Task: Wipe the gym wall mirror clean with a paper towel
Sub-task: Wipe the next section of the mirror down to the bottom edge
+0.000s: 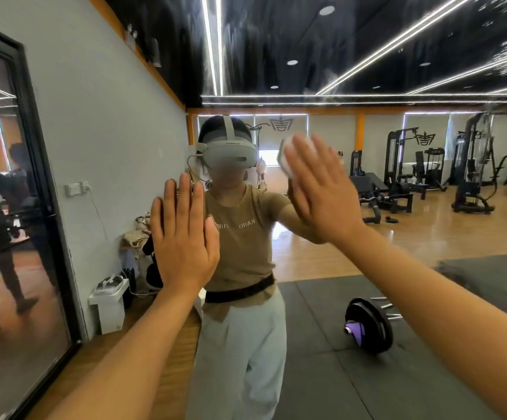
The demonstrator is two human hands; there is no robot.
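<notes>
Mirror (367,237) fills the wall ahead, streaked and smeary up near its top right. Paper towel (288,156), bunched white, sits pinned to the glass under the right hand (321,189), fingers straight and slightly spread. Left hand (184,234) lies flat on the glass, fingers together. Reflected behind: a weight plate (368,325) on dark mats, possibly part of a barbell.

Grey wall (103,116), wooden floor (412,234), black ceiling with light strips (397,40), weight machines (403,171) behind
</notes>
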